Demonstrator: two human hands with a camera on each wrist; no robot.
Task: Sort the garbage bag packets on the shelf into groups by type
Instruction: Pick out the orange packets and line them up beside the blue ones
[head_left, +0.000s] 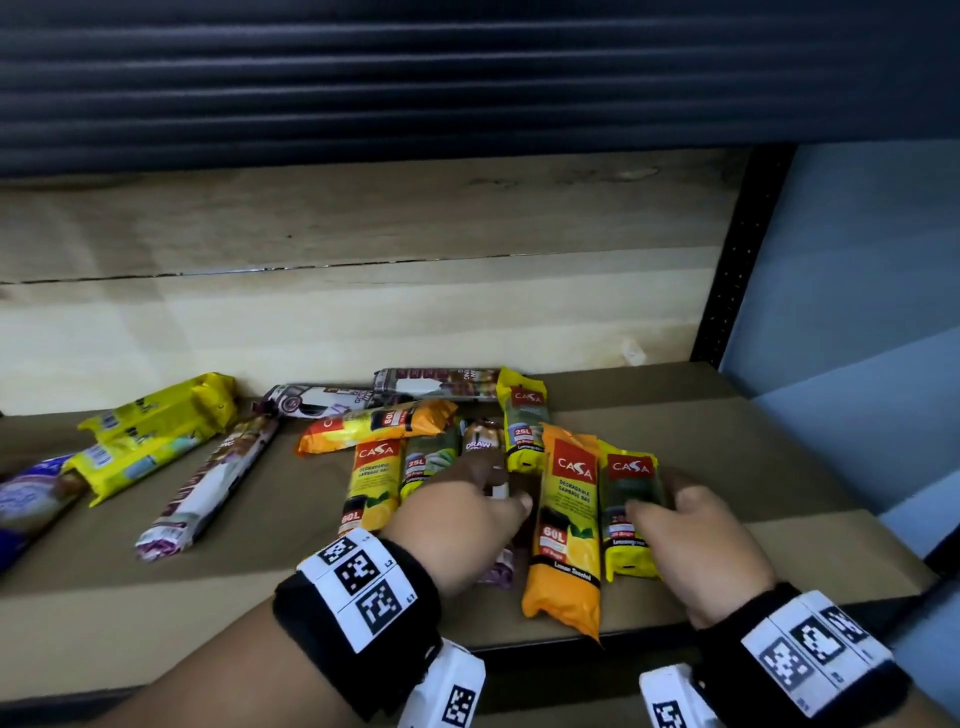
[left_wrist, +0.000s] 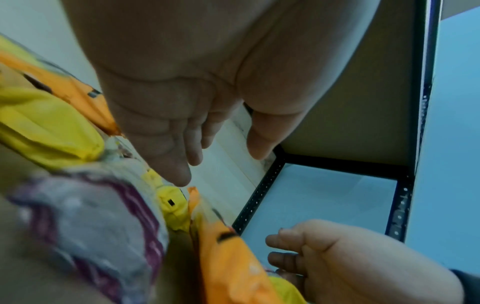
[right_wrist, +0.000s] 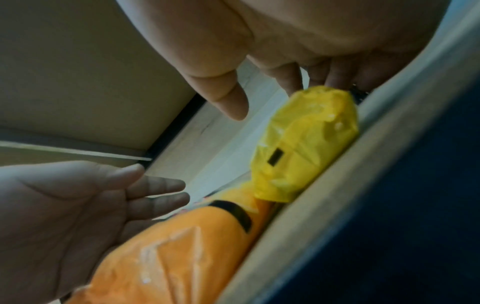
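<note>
My right hand curls over the yellow packet, just right of the orange packet. My left hand, fingers loosely spread, rests on the purple packet left of it.

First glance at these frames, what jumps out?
A jumble of bright yellow and orange packets lies at the middle of the shelf, the large orange 60L packet nearest the front edge. The left hand and right hand reach in on either side of it, the right hand's fingers on a yellow 25L packet.
</note>
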